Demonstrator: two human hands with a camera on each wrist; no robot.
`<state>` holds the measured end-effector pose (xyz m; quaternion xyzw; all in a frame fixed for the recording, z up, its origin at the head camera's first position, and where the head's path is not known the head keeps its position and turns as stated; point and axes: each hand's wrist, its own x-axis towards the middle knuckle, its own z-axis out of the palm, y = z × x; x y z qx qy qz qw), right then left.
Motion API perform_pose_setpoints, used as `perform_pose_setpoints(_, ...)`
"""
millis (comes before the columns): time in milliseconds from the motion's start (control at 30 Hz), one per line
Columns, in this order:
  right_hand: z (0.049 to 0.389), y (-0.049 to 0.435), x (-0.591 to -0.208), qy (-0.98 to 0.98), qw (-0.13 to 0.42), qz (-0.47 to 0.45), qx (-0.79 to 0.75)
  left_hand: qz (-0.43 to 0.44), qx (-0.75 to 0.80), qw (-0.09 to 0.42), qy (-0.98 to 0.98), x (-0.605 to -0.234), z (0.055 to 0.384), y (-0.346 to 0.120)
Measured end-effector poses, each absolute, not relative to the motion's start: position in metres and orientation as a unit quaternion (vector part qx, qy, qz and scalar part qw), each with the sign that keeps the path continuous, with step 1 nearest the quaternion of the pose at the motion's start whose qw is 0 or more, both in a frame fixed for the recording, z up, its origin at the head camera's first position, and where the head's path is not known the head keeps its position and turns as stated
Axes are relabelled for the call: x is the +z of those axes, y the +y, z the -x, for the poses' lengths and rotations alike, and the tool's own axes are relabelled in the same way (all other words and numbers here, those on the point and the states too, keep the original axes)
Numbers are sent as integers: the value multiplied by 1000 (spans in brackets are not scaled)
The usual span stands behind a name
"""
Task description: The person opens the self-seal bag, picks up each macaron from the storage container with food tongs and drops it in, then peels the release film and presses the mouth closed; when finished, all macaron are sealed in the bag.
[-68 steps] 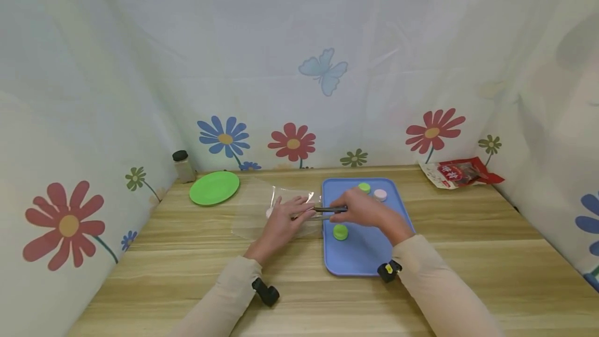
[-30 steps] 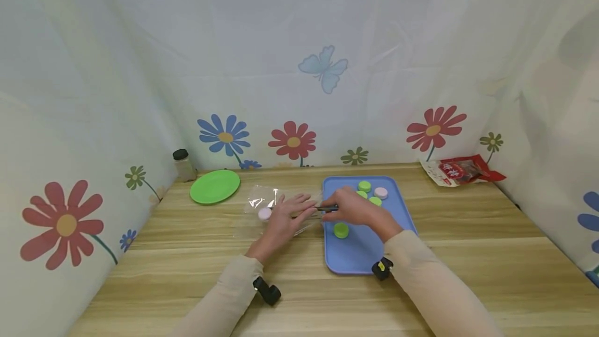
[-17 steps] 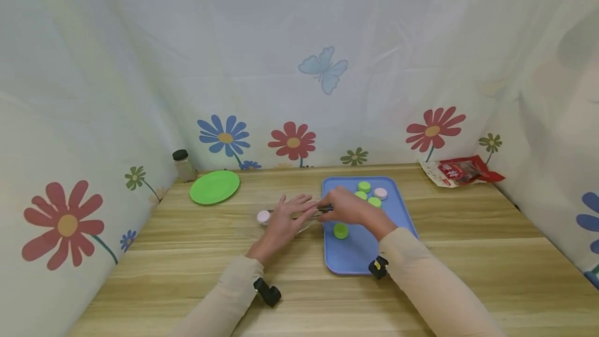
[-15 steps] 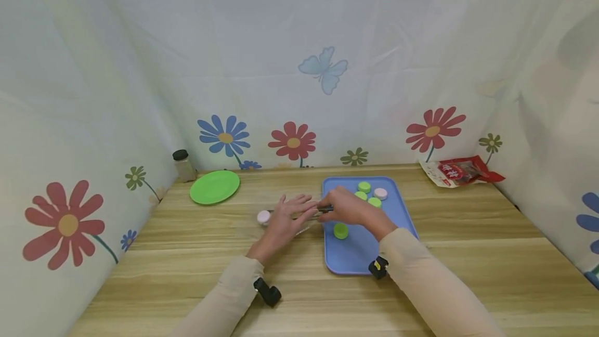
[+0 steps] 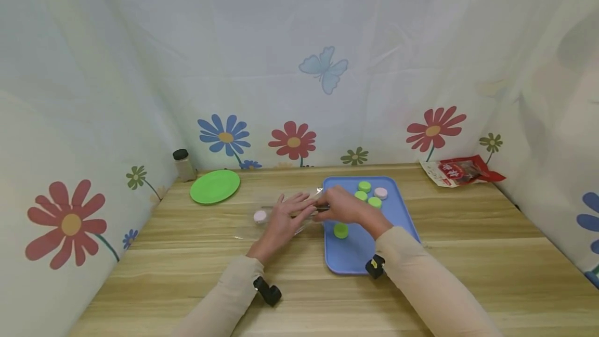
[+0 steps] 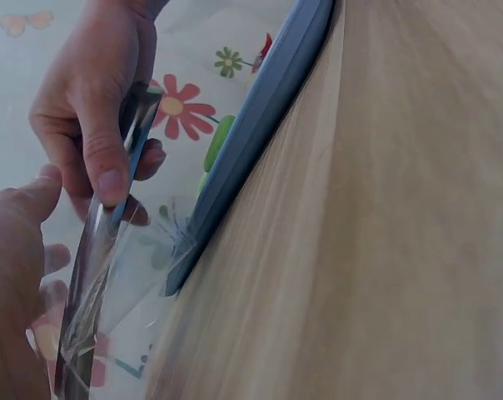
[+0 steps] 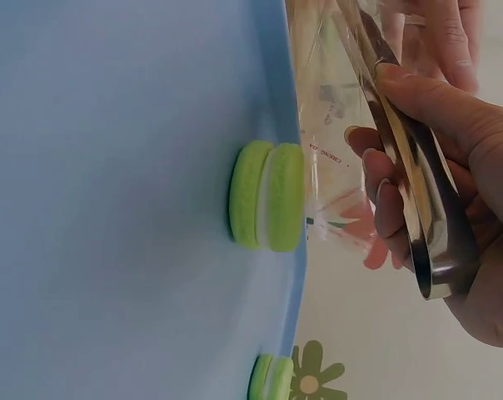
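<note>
Bagging pink macaron (image 5: 260, 216) left of blue tray (image 5: 351, 260), seemingly: right hand (image 5: 343, 205) pinching tongs (image 7: 443, 225), left hand (image 5: 283, 219) spread, next likely needing release.

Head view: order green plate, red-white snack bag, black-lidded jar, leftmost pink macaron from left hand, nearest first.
1. Leftmost pink macaron: just left of left hand.
2. Green plate: farther left.
3. Black-lidded jar: back left.
4. Red-white snack bag: back right.

There are four green macarons (image 5: 341, 230), two pink macarons (image 5: 380, 193), one tray (image 5: 348, 259), one plate (image 5: 215, 187), one jar (image 5: 185, 167), one packet (image 5: 460, 171), one clear bag (image 7: 328, 125) and one pair of tongs (image 7: 435, 187).
</note>
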<state>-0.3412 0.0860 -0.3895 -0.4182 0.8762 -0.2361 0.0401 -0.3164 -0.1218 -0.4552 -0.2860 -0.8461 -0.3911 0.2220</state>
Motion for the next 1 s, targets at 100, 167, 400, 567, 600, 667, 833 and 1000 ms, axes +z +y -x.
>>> perform_pose_setpoints(100, 340, 94, -387, 881, 46, 413, -228, 281, -394, 220, -847, -456, 318, -122)
perform_pose_setpoints(167, 338, 103, -386, 884, 47, 407, -224, 277, -394, 220, -848, -457, 319, -122)
perform_pose_setpoints(400, 332, 161, -384, 891, 16, 381, -246, 262, -415, 224, -842, -457, 321, -122)
perform_pose_setpoints(567, 326, 210, -380, 909, 25, 327, -257, 257, -423, 218, -841, -458, 321, -123)
perform_pose_setpoints(600, 325, 220, -380, 912, 30, 314, -262, 255, -423, 216, -842, -458, 321, -123)
perform_pose_setpoints(667, 323, 236, -379, 915, 39, 296, -272, 249, -425, 214, -844, -458, 320, -124)
perform_pose_setpoints(833, 317, 268, -377, 914, 63, 288, -280, 235, -427, 210, -847, -456, 320, -123)
perform_pose_setpoints(1000, 311, 285, -373, 905, 103, 304, -281, 233, -431, 206, -847, -456, 319, -123)
